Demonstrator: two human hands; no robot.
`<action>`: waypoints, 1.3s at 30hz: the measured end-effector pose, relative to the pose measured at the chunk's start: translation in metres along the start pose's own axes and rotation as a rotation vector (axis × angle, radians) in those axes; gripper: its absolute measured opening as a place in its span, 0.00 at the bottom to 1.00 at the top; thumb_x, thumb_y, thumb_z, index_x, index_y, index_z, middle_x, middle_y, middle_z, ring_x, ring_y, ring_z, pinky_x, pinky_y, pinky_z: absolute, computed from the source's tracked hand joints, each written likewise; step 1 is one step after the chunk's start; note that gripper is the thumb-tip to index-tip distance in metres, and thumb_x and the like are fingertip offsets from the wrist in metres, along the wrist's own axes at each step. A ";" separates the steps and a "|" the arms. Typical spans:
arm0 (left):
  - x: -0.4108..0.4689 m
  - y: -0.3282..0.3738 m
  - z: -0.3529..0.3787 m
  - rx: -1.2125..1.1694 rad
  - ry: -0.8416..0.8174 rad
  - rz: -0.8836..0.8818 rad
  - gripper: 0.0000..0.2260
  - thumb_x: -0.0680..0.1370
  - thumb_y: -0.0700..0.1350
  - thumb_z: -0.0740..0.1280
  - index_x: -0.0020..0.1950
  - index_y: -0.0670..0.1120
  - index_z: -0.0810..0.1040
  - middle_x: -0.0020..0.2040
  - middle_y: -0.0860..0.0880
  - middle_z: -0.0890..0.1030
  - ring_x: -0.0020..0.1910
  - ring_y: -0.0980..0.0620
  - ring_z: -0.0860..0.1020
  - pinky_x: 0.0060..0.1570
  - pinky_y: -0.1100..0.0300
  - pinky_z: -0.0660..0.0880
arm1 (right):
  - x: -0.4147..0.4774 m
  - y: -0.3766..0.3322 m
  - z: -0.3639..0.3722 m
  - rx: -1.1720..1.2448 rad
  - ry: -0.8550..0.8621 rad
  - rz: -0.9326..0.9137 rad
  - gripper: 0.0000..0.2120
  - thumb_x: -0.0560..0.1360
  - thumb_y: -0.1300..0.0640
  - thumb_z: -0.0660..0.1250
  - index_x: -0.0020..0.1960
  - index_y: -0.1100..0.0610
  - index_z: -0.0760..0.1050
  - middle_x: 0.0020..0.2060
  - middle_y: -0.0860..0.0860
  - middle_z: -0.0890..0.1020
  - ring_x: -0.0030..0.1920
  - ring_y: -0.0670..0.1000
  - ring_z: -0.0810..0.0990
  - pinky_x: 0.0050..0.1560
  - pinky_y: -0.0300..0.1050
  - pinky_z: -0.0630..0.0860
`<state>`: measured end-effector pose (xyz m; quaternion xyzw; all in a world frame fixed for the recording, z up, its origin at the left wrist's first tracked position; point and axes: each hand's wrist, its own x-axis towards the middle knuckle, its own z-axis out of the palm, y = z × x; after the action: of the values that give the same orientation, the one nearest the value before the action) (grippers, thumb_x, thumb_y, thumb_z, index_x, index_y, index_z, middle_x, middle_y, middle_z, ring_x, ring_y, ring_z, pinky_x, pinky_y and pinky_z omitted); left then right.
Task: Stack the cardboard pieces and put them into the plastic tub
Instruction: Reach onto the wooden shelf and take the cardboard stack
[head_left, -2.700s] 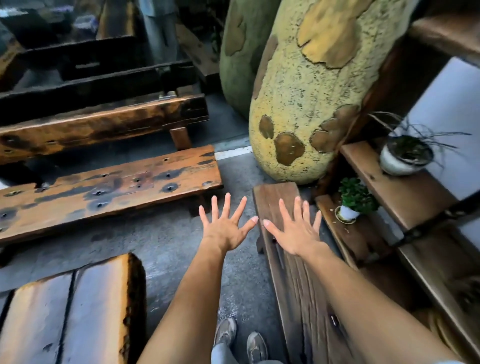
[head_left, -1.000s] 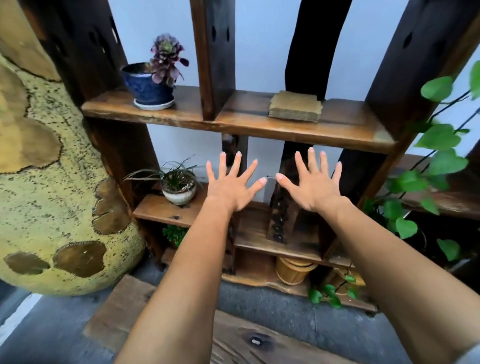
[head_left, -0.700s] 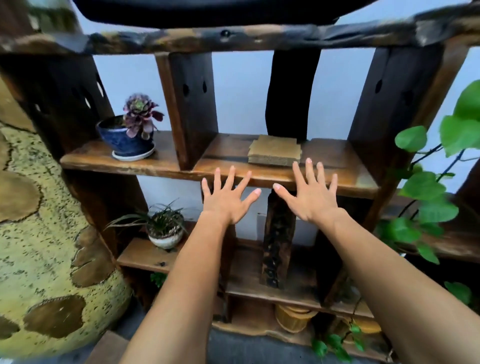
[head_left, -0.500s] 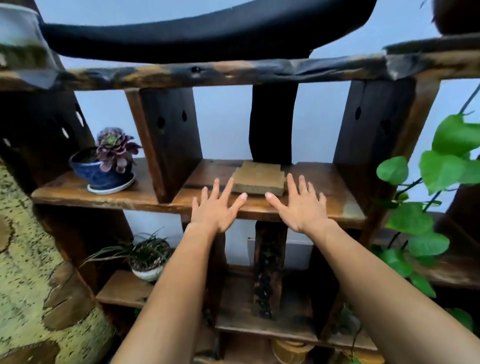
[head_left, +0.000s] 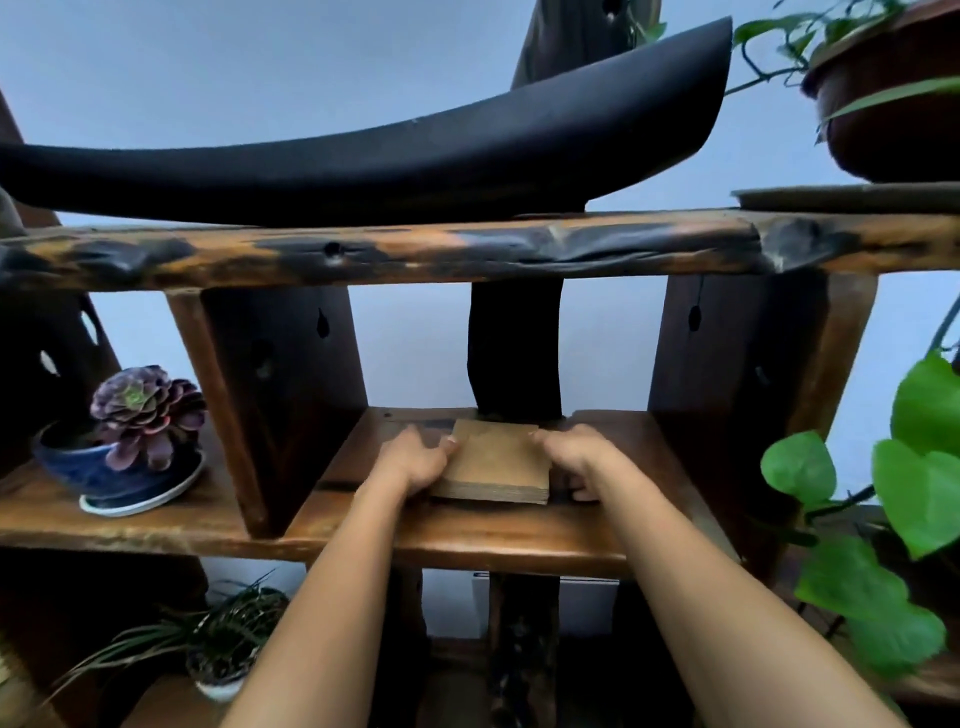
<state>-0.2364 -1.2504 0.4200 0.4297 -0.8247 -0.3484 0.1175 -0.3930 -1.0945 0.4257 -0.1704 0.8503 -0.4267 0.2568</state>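
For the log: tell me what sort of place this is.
Probably a rustic plant-display corner, indoors or out unclear: rough wooden shelving, a potted succulent, trailing green vines, and a cardboard stack.

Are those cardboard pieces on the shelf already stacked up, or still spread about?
Stacked. The cardboard pieces lie flat in one neat pile on the wooden shelf, layered edges showing in front, with the left hand and right hand at its sides.

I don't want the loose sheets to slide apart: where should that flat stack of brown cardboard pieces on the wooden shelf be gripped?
Grip the flat stack of brown cardboard pieces by its two opposite side edges, coming in from the front, left hand and right hand squeezing inward. It lies flat on the wooden shelf, its layered edge facing forward, so pressing both sides likely keeps the sheets together.
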 end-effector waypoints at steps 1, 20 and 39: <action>0.004 0.004 0.000 -0.021 -0.027 -0.010 0.36 0.81 0.63 0.65 0.80 0.41 0.63 0.78 0.40 0.69 0.75 0.38 0.70 0.71 0.48 0.71 | 0.002 -0.002 0.002 0.045 -0.019 0.024 0.26 0.79 0.44 0.69 0.71 0.57 0.72 0.62 0.57 0.79 0.59 0.59 0.79 0.54 0.54 0.80; 0.031 0.019 0.016 -0.953 -0.032 0.036 0.44 0.54 0.86 0.62 0.62 0.63 0.78 0.62 0.55 0.83 0.61 0.52 0.81 0.62 0.51 0.78 | 0.015 -0.004 0.035 0.653 0.087 -0.371 0.32 0.62 0.37 0.73 0.64 0.42 0.73 0.62 0.51 0.82 0.60 0.51 0.83 0.57 0.48 0.81; 0.040 0.005 0.054 -1.084 0.050 -0.014 0.24 0.82 0.63 0.59 0.70 0.52 0.80 0.66 0.49 0.83 0.66 0.47 0.80 0.72 0.44 0.73 | 0.011 0.006 0.057 0.760 0.356 -0.244 0.20 0.82 0.38 0.61 0.50 0.48 0.87 0.47 0.46 0.89 0.53 0.49 0.85 0.60 0.48 0.78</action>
<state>-0.2896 -1.2544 0.3798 0.3212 -0.5210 -0.7141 0.3397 -0.3696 -1.1332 0.3891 -0.0869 0.6374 -0.7593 0.0983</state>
